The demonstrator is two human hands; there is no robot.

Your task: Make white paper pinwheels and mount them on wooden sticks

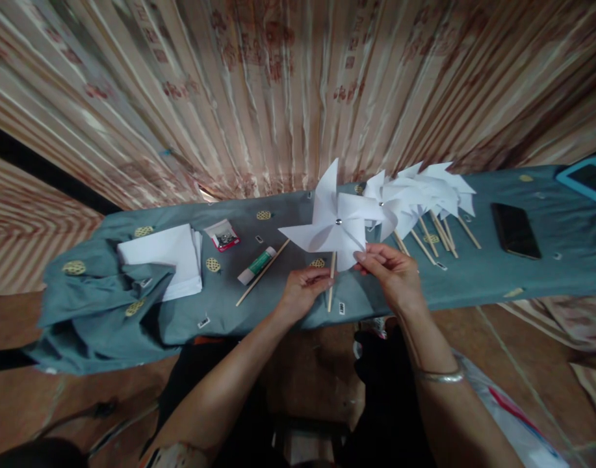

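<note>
At the white pinwheel (325, 224), the left hand (301, 291) pinches the stick (330, 298); the right hand (395, 270) pinches the lower blade (347, 252). Left of it lies a glue stick (257, 265).

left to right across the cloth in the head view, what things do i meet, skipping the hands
Stack of white paper, small red-edged packet, green-and-white glue stick, held white paper pinwheel, cluster of white pinwheels on wooden sticks, black rectangular phone, blue-framed dark-screened device.

The left forearm (244, 367) and right forearm (431, 344) reach forward, converging. The left hand (300, 294) pinches, fingers (310, 277) bent; the right hand (394, 270), slightly farther forward, pinches too, its remaining fingers apparently curled, though softly blurred.
</note>
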